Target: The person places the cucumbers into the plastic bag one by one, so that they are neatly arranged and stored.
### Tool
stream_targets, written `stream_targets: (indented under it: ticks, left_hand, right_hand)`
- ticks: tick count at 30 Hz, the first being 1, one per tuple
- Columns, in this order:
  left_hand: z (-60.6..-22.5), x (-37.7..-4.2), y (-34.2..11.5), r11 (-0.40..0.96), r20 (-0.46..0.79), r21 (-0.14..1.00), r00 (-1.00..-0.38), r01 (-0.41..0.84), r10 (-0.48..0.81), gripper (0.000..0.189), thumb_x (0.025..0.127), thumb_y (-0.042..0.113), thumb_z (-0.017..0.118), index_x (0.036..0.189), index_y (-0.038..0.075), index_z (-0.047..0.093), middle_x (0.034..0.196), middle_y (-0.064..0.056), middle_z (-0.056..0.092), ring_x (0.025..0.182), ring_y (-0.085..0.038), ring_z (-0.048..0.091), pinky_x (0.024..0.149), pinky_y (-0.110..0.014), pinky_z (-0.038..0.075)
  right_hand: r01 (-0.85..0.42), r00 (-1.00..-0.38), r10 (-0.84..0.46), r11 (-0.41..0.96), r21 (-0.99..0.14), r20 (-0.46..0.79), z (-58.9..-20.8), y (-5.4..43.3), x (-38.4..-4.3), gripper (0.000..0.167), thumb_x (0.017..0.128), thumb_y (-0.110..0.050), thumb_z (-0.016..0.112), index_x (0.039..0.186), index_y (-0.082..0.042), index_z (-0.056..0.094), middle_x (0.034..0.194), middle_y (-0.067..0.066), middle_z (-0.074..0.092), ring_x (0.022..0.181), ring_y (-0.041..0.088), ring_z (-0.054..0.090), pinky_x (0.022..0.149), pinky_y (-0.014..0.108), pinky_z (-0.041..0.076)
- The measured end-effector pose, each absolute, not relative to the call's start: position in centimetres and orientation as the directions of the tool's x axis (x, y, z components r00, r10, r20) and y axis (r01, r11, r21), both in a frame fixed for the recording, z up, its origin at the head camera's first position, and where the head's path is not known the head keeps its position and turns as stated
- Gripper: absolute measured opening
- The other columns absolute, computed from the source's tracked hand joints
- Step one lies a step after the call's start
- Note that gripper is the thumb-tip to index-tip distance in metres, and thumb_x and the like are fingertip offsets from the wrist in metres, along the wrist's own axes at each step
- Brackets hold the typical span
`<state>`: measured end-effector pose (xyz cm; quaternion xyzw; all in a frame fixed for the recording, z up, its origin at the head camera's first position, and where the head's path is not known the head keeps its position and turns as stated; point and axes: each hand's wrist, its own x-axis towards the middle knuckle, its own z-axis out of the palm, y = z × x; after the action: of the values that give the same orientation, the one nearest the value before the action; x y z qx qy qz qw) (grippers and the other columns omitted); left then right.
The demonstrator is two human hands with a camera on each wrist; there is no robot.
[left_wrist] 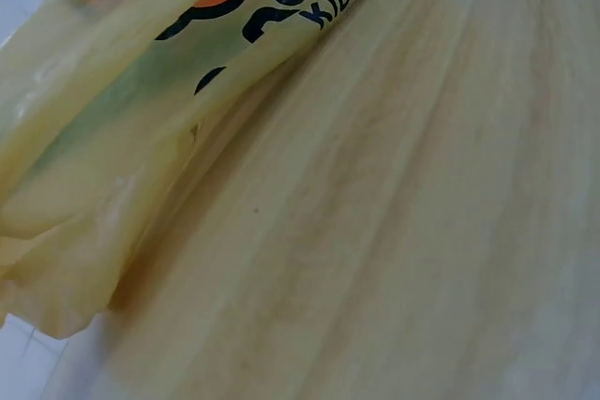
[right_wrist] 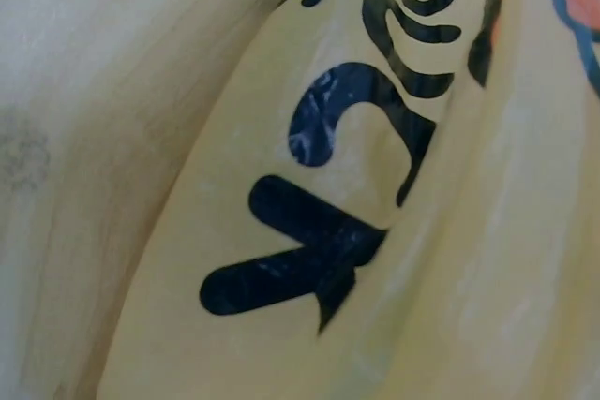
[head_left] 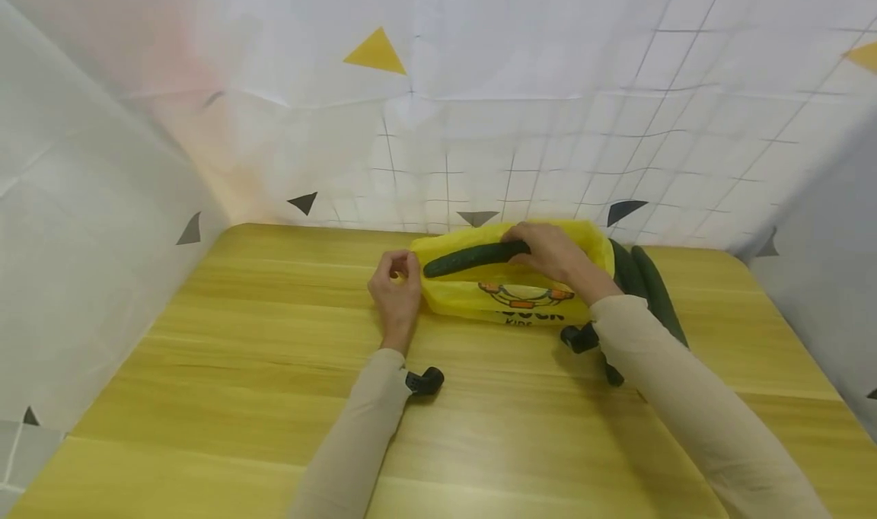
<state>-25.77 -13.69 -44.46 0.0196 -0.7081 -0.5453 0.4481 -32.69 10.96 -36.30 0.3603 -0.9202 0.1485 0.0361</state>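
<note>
A yellow plastic bag (head_left: 459, 302) with printed lettering and a cartoon lies on its side on the table, its mouth spread wide. My left hand (head_left: 397, 291) pinches the bag's left edge between thumb and fingers. In my right hand (head_left: 551, 253) is a dark green cucumber (head_left: 473, 258), gripped near its right end and lying lengthwise within the bag's mouth. Up close in the left wrist view, the bag (left_wrist: 112, 156) shows a faint green shape through its thin wall. Black letters on the bag (right_wrist: 469, 278) fill much of the right wrist view; neither wrist view shows a hand.
Several more cucumbers (head_left: 659, 294) lie to the right of the bag, partly behind the right forearm. The wooden table (head_left: 274, 336) ends at the back against a white patterned cloth (head_left: 308, 146), and cloth also hangs at both sides.
</note>
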Motion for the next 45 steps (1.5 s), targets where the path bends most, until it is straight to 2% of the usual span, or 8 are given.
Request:
stream_targets:
  ticks: [4,14,21,30,38,45]
  left_hand:
    - [-44.6,-25.8,-13.6,0.385,0.602,0.799,-0.605,0.463,-0.521,0.008,0.088,0.012,0.065,0.088,0.005,0.067,0.071,-0.012,0.064,0.063,-0.021,0.053,0.063,-0.044,0.041]
    - [-44.3,-25.3,-13.7,0.381,0.618,0.786,-0.638,0.487,-0.46,0.014,0.09,0.023,0.063,0.086,0.011,0.067,0.071,-0.005,0.064,0.064,-0.012,0.052,0.062,-0.027,0.041]
    - [-44.3,-25.2,-13.5,0.363,0.604,0.796,-0.662,0.484,-0.443,0.016,0.09,0.025,0.063,0.086,0.01,0.066,0.072,-0.004,0.064,0.066,-0.012,0.053,0.065,-0.027,0.042]
    - [-44.3,-25.4,-13.4,0.368,0.624,0.781,-0.65,0.505,-0.433,0.015,0.089,0.023,0.063,0.083,0.009,0.066,0.069,-0.004,0.063,0.064,-0.011,0.052,0.063,-0.025,0.04]
    - [-44.4,-25.4,-13.4,0.378,0.621,0.784,-0.649,0.493,-0.44,0.013,0.089,0.019,0.064,0.082,0.009,0.067,0.067,-0.006,0.063,0.063,-0.013,0.051,0.061,-0.032,0.042]
    - [-44.0,-25.3,-13.2,0.383,0.604,0.797,-0.647,0.468,-0.466,0.009,0.088,0.006,0.064,0.083,-0.001,0.065,0.068,-0.016,0.061,0.063,-0.026,0.05,0.061,-0.045,0.04]
  right_hand:
    - [-0.675,-0.737,-0.656,0.702,-0.227,0.163,-36.5,11.0,-32.8,0.035,0.084,-0.013,0.071,0.118,-0.008,0.063,0.116,0.009,0.064,0.108,0.029,0.06,0.094,0.044,0.047]
    - [-0.611,-0.791,-0.589,0.762,-0.212,0.164,-36.6,10.9,-33.2,0.031,0.084,-0.013,0.071,0.113,-0.006,0.062,0.113,0.013,0.064,0.1,0.032,0.062,0.088,0.044,0.05]
    - [-0.556,-0.831,-0.54,0.807,-0.198,0.134,-36.7,10.4,-33.5,0.033,0.084,-0.015,0.071,0.114,-0.005,0.061,0.113,0.014,0.064,0.098,0.032,0.062,0.083,0.044,0.051]
    - [-0.512,-0.859,-0.5,0.836,-0.197,0.112,-37.0,10.0,-33.9,0.034,0.083,-0.015,0.072,0.112,-0.003,0.06,0.112,0.017,0.065,0.095,0.034,0.063,0.08,0.045,0.051]
    - [-0.499,-0.866,-0.497,0.848,-0.178,0.059,-37.7,9.6,-34.4,0.032,0.085,-0.015,0.07,0.113,-0.003,0.061,0.112,0.015,0.066,0.097,0.033,0.063,0.08,0.045,0.051]
    - [-0.506,-0.861,-0.507,0.847,-0.164,0.042,-38.0,9.5,-34.4,0.033,0.086,-0.017,0.069,0.115,-0.004,0.059,0.114,0.016,0.064,0.098,0.033,0.062,0.08,0.045,0.051]
